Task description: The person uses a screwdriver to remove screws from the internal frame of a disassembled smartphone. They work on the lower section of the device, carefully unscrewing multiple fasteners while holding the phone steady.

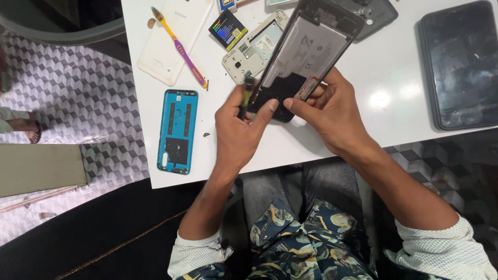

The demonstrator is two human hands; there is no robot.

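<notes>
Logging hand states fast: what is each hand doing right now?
Left hand: closed on a thin dark tool, thumb touching the opened black phone.
Right hand: closed, gripping that phone's lower edge.

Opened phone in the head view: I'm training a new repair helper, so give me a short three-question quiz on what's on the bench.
1. True or false: the left hand holds a small dark tool against the opened phone.
2. Which lies on the white back cover? A) toothbrush B) tablet C) blue back cover
3. Fill in: the right hand grips the opened phone at its ____ end.

Key: 1 true. 2 A, the toothbrush. 3 lower, the end nearest the person.
</notes>
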